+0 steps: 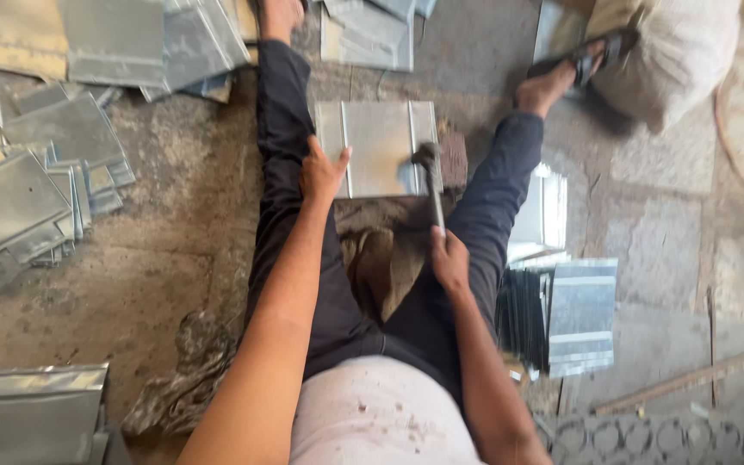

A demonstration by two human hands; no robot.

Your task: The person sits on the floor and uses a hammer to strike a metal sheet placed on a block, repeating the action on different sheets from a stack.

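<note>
I sit on the floor with my legs spread. A shiny metal sheet (pixel 381 146) with folded ridges lies between my legs on a block. My left hand (pixel 322 170) presses on the sheet's left edge. A hammer (pixel 430 176) is gripped at the handle's lower end by my right hand (pixel 449 258); its head rests on the sheet's lower right part.
Piles of similar metal sheets lie at the left (pixel 36 181), top (pixel 157 39) and lower left (pixel 32 413). A stack of sheets stands on edge by my right leg (pixel 561 314). A white sack (pixel 682 52) sits at the top right. A rod (pixel 691 379) lies at the right.
</note>
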